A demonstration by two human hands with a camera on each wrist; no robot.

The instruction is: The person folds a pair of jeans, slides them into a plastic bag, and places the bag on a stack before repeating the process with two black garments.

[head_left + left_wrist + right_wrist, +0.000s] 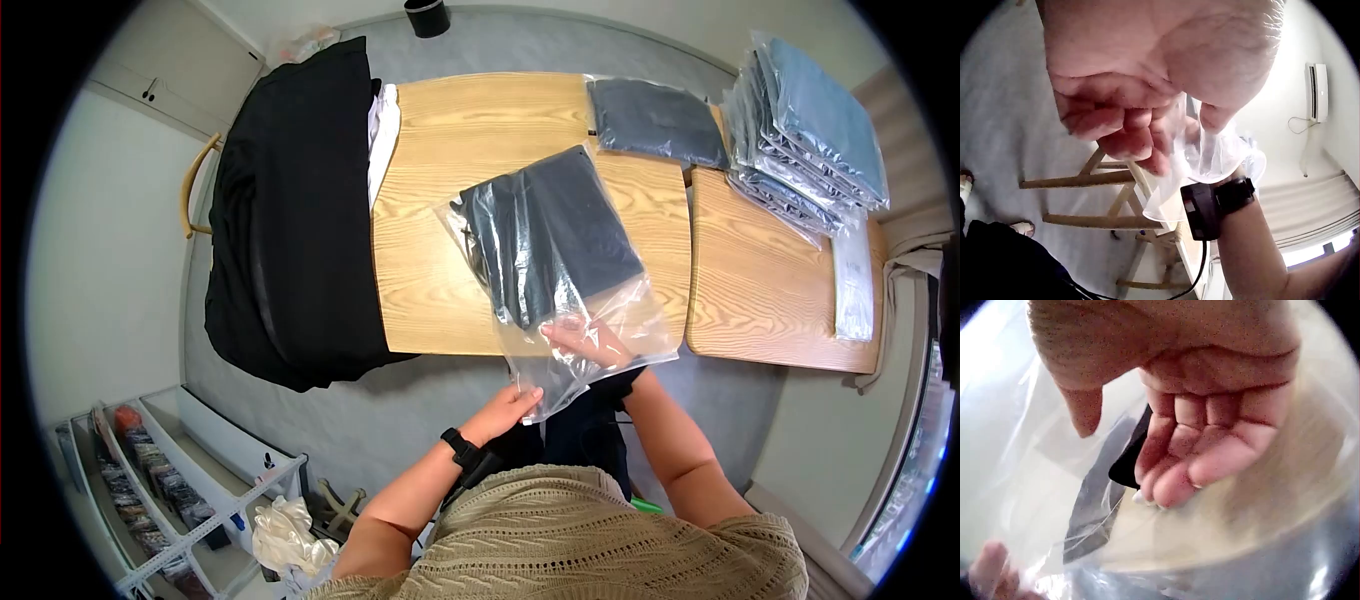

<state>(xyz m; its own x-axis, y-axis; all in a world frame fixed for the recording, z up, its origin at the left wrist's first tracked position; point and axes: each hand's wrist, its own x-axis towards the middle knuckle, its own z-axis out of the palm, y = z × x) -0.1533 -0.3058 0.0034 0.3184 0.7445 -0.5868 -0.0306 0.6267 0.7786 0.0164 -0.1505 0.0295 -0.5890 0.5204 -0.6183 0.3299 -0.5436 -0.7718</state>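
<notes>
A clear plastic bag (pixel 648 318) with a folded dark grey garment (pixel 575 230) inside lies partly on the wooden table, its mouth hanging over the near edge. My left hand (pixel 508 410) pinches a corner of that mouth; in the left wrist view its thumb and fingers meet on the clear film (pixel 1213 165). Inside the bag is my right hand (pixel 590 342), just below the garment's near edge. Its thumb stands apart from loosely bent fingers (pixel 1222 469) in the right wrist view, with a dark piece of cloth (pixel 1125 465) beside the fingertips.
Black cloth (pixel 300 220) drapes over the table's left side. Another bagged dark garment (pixel 655 120) lies at the back right, beside a tall stack of bagged garments (pixel 825 130). A gap separates the wooden table (pixel 430 270) from a side table (pixel 760 290). Shelving (pixel 215 520) stands lower left.
</notes>
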